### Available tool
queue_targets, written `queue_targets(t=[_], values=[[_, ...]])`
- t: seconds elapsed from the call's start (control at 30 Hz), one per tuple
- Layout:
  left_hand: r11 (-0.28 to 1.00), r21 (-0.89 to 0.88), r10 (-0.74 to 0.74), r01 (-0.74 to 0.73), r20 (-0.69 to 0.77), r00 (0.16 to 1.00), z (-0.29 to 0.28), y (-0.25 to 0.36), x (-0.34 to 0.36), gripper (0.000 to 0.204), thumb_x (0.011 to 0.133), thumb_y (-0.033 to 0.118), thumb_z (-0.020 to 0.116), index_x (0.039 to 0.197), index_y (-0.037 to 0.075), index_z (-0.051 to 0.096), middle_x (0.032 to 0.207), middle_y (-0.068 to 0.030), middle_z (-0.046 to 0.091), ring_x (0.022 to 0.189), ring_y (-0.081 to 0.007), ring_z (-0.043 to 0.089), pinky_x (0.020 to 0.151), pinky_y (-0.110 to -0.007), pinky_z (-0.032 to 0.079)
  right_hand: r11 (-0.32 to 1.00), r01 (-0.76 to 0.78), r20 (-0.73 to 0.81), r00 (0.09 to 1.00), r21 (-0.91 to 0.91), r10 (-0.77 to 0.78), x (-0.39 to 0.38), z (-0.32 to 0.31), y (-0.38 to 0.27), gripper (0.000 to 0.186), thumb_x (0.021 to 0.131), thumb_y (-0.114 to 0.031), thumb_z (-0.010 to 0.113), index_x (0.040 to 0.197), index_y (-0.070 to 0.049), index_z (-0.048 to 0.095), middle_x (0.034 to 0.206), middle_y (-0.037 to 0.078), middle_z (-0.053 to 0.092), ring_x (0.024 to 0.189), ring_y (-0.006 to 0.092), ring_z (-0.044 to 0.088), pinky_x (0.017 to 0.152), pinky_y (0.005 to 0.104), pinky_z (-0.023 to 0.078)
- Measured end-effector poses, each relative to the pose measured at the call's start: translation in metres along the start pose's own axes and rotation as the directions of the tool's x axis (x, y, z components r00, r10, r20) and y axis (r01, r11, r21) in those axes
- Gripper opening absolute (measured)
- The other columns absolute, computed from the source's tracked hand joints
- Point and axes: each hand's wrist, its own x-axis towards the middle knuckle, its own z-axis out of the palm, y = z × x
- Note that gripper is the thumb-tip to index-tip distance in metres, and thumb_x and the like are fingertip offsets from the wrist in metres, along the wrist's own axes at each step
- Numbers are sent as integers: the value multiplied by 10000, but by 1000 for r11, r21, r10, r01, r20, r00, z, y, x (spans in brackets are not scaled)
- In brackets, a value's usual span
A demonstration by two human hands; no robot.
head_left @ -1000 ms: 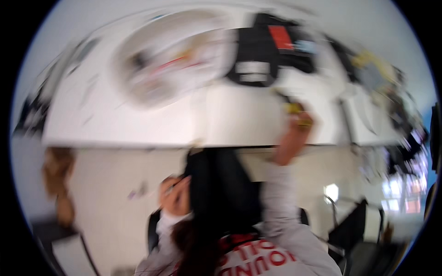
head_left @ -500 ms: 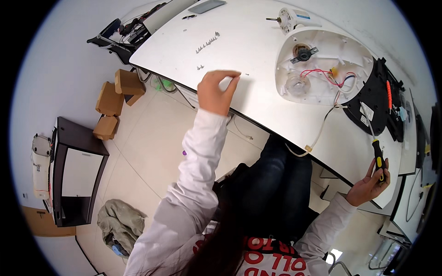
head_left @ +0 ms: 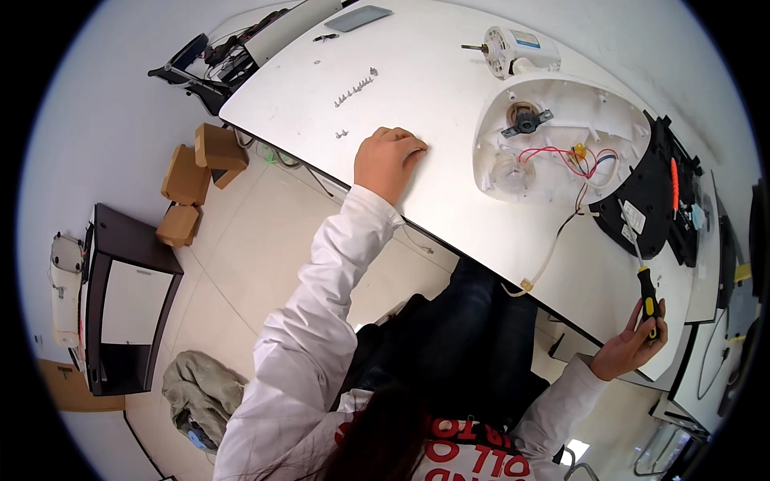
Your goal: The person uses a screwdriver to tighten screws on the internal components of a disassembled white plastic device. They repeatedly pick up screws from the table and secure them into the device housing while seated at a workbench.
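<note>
Left hand [head_left: 389,164]: lowered to the white tabletop [head_left: 433,204], thumb and forefinger together at the tips; whether anything sits between them cannot be told
Right hand [head_left: 630,351]: closed around the handle of a screwdriver [head_left: 646,290], black with yellow, near the right end of the tabletop; shaft pointing away from the person, over a black plastic panel [head_left: 654,188]
White housing [head_left: 618,116]: open side up, right of the left hand, black panel just beside it; red wires [head_left: 549,150] inside, pale cable [head_left: 548,256] running out to the near edge
Motor [head_left: 521,54]: white, on its side just beyond the housing, shaft toward the left
Loose screws: one slanting row [head_left: 354,90] beyond the left hand, two more [head_left: 341,134] near it on the left
Grey tray [head_left: 358,18]: far edge
Orange-red rod [head_left: 674,183]: lying on the black parts at right
</note>
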Motion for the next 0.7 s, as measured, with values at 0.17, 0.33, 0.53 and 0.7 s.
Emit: queue_targets(t=[0.17,0.33,0.53,0.7], values=[[995,45,89,-94,99,991,-3,-5,11,51,744,130,633,775,105,664,798,-8,619,792,-210,567,688,-328,472,1000,1,10,1000,-9,-1,-2,4,-2,130,952,-105,379,1041,-33,442,1240,192,454,1151,273,468,978,441,434],[964,151,187,-218,196,963,2,-8,25,36,757,107,606,779,83,622,791,-40,597,795,-232,561,695,-346,466,1000,-4,-13,1000,-25,3,-1,6,-3,121,951,-124,394,1028,-39,435,1217,207,466,1144,298,476,948,438,457],[991,3,-131,134,214,968,24,-42,65,141,755,153,607,851,56,642,822,-97,633,788,-251,599,724,-343,476,999,-33,2,999,-15,33,-1,5,-4,135,950,-140,401,1033,-37,429,1219,195,460,1134,284,484,932,418,468],[949,29,-314,313,44,949,68,-68,80,311,793,331,574,945,71,653,893,-84,666,862,-240,629,782,-327,478,997,45,11,999,-57,-45,-1,2,7,168,935,-143,444,1058,-34,413,1213,214,453,1114,313,489,881,421,493]])
